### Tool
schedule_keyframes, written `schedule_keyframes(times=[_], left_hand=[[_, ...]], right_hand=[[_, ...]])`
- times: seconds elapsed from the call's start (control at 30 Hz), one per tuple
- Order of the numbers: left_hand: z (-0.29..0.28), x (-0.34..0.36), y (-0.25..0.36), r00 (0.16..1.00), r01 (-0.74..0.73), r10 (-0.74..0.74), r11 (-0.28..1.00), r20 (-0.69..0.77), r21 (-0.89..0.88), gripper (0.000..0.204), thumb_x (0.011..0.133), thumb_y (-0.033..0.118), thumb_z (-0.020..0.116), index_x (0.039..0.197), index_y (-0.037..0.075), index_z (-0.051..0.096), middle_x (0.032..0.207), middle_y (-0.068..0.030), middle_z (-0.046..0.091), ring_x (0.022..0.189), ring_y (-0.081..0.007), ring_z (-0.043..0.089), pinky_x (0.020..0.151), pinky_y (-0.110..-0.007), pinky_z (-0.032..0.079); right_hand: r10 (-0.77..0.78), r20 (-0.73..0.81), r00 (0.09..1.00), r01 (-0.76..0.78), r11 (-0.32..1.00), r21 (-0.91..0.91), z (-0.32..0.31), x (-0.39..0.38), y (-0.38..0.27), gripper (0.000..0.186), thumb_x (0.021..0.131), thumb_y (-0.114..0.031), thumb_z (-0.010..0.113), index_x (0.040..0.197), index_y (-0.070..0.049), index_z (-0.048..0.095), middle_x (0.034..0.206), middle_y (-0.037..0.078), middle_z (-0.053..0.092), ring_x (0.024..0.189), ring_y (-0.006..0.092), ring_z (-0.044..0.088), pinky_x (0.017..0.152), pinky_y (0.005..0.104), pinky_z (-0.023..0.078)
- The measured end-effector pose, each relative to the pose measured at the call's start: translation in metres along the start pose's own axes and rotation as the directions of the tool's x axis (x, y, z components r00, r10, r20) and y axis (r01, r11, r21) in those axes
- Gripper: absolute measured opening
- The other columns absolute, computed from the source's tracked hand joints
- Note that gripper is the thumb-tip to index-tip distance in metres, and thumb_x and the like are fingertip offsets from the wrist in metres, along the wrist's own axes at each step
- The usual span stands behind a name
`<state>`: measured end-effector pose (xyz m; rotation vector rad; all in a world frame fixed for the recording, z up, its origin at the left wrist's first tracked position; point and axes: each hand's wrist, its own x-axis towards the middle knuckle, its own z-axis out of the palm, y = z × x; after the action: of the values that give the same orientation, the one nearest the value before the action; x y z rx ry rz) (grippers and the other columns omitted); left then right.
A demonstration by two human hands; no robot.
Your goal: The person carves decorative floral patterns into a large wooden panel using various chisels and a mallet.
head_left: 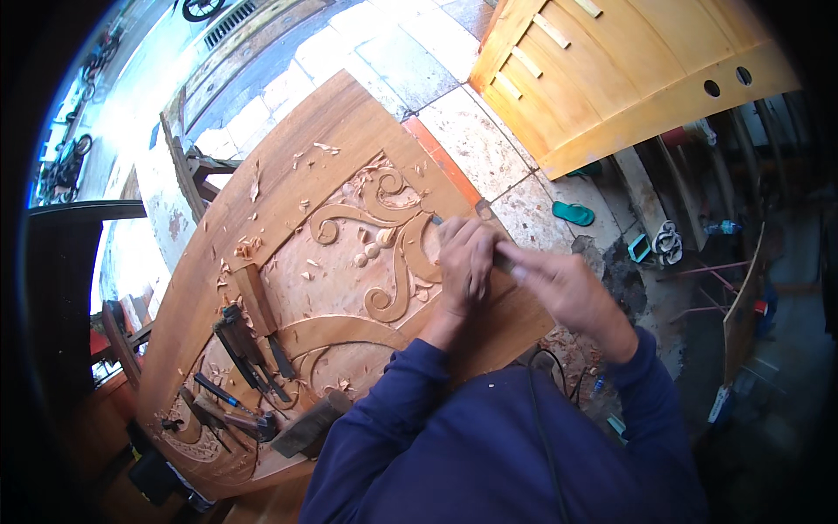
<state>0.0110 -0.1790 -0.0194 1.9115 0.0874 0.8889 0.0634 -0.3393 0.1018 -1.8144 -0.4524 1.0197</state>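
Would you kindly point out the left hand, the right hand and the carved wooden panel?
Left hand [465,264]: head view, back of the hand.
Right hand [576,293]: head view, back of the hand.
Carved wooden panel [339,113]: head view, plain border near its far end.

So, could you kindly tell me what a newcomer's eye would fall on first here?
Probably the large carved wooden panel in the middle, with its raised scrolls and scattered shavings. At its right side, the left hand and right hand grip a mostly hidden tool. Then come the yellowish wooden piece at upper right and the green sandal on the floor below it.
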Motion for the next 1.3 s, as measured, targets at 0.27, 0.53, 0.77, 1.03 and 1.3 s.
schedule_keyframes(times=[0.27,0.53,0.77,1.03,1.3], left_hand=[[-0.014,-0.007,0.014,0.942,-0.026,0.017,0.999,0.335,0.022,0.034,0.1,0.021,0.055,0.067,0.011,0.058,0.069,-0.0067,0.054,0.065,-0.0277,0.052,0.066,-0.041,0.037],[-0.012,-0.008,0.006,0.958,0.157,-0.134,0.985,0.252,-0.075,0.041,0.106,0.02,0.047,0.068,0.009,0.059,0.065,-0.0096,0.057,0.059,-0.0312,0.051,0.066,-0.043,0.037],[-0.018,-0.009,-0.005,0.963,0.173,-0.138,0.975,0.232,-0.138,0.041,0.104,0.023,0.047,0.067,0.01,0.061,0.063,-0.0093,0.057,0.059,-0.0307,0.053,0.066,-0.044,0.037],[-0.016,-0.009,-0.007,0.96,0.174,-0.138,0.976,0.243,-0.131,0.041,0.103,0.023,0.046,0.066,0.011,0.061,0.062,-0.0078,0.057,0.058,-0.0302,0.053,0.066,-0.043,0.037],[-0.012,-0.008,-0.001,0.967,0.195,-0.174,0.976,0.186,-0.101,0.044,0.105,0.024,0.046,0.065,0.012,0.06,0.061,-0.0069,0.057,0.06,-0.03,0.053,0.069,-0.043,0.038]], right_hand=[[-0.19,-0.15,0.97,0.198,0.979,0.043,0.029,-0.038,0.051,0.048,0.107,-0.008,0.061,0.154,0.003,0.054,0.089,0.005,0.067,0.076,0.0082,0.06,0.067,0.0298,0.05],[0.22,-0.024,0.975,-0.185,0.87,0.458,0.038,-0.033,0.018,0.046,0.112,-0.009,0.052,0.156,0.004,0.051,0.085,-0.002,0.054,0.074,0.0047,0.048,0.064,0.0213,0.041],[0.254,-0.039,0.966,-0.21,0.868,0.45,0.051,-0.027,-0.001,0.045,0.113,-0.011,0.051,0.156,0.003,0.052,0.083,-0.003,0.051,0.072,0.0046,0.046,0.061,0.0217,0.039],[0.293,-0.097,0.951,-0.233,0.888,0.396,0.053,-0.028,0.001,0.045,0.113,-0.013,0.053,0.156,0.001,0.053,0.081,-0.003,0.051,0.07,0.0047,0.044,0.06,0.0214,0.039],[0.371,-0.055,0.927,-0.299,0.819,0.49,0.048,-0.023,0.008,0.044,0.113,-0.016,0.054,0.154,-0.001,0.056,0.08,-0.003,0.053,0.067,0.0029,0.046,0.056,0.0193,0.037]])
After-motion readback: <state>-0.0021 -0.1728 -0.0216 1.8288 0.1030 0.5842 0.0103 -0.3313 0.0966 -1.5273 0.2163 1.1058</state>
